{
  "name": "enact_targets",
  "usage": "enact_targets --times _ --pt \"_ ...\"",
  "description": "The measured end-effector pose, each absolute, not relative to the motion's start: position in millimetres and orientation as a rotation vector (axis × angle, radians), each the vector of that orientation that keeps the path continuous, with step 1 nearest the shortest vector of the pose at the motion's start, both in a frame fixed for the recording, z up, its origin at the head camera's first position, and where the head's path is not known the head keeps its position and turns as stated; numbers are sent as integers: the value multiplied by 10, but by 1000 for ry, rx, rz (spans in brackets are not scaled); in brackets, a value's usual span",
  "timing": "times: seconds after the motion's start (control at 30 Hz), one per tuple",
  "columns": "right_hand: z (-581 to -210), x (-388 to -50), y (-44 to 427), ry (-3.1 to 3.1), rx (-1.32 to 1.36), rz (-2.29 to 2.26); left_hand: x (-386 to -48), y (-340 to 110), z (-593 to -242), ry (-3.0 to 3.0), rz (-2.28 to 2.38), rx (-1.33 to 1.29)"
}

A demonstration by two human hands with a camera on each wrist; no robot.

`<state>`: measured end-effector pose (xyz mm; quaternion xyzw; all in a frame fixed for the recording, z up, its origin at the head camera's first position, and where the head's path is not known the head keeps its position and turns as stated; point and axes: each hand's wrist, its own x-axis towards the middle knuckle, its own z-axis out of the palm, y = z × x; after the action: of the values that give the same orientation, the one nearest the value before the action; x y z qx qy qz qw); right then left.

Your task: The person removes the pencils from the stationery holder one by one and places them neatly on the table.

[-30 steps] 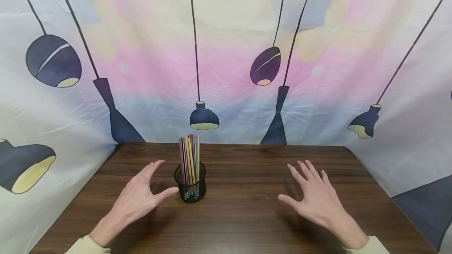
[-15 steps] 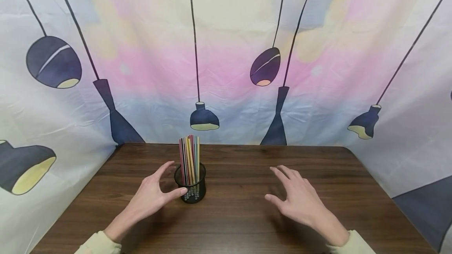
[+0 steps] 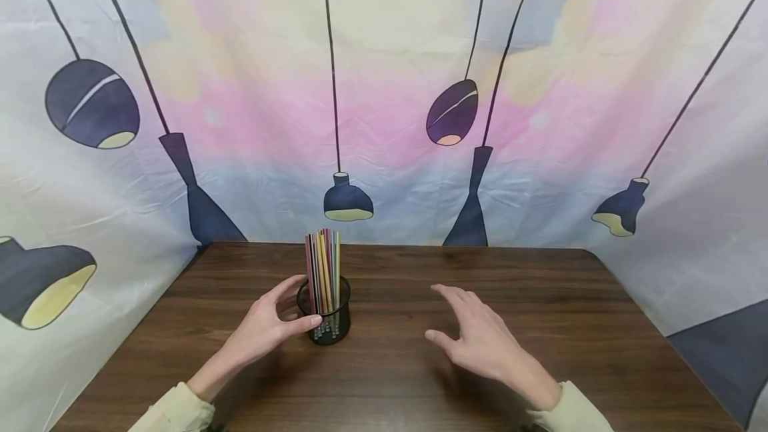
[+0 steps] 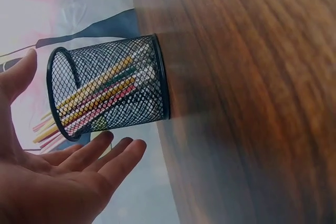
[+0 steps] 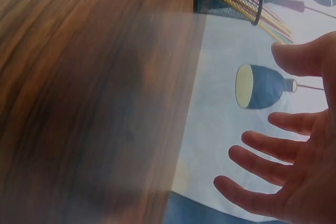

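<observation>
One table (image 3: 396, 379), dark brown wood grain, far corners rounded; it carries the items below. One pencil-cup-shaped holder (image 3: 336, 323), black wire mesh with a solid black rim, upright on the surface, left of the middle of the far edge and set in from it. One bundle of thin sticks (image 3: 324, 265), in pink, red, black, yellow, teal and cream, standing in the holder, leaning slightly and rising well above its rim; their lower ends, clear or greyish, show through the mesh near the base. One left hand (image 3: 259, 327), on the holder's side toward the left edge of the surface: thumb extended across the front near the rim, the other fingers apart and lightly bent beside and behind the wall, not closed round it; whether any fingertip touches the mesh cannot be told with certainty. One right hand (image 3: 480, 344), raised above the surface toward the right edge, well apart from the holder, thumb and fingers spread, holding nothing. Two sleeves (image 3: 180, 411), pale yellow-green, one at each wrist. One cloth backdrop (image 3: 396, 39), in pastel cream, pink and blue, hung beyond the far edge and along both sides, printed with dark hanging lamps (image 3: 348, 200).
</observation>
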<state>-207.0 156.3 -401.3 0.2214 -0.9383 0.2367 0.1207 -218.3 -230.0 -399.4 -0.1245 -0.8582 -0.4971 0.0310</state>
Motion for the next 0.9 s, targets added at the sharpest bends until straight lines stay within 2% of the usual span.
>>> enact_targets --times 0.9 --pt "-3949 -2323 981 -2650 892 1195 -2220 -2225 -4085 -2554 -1740 -394"
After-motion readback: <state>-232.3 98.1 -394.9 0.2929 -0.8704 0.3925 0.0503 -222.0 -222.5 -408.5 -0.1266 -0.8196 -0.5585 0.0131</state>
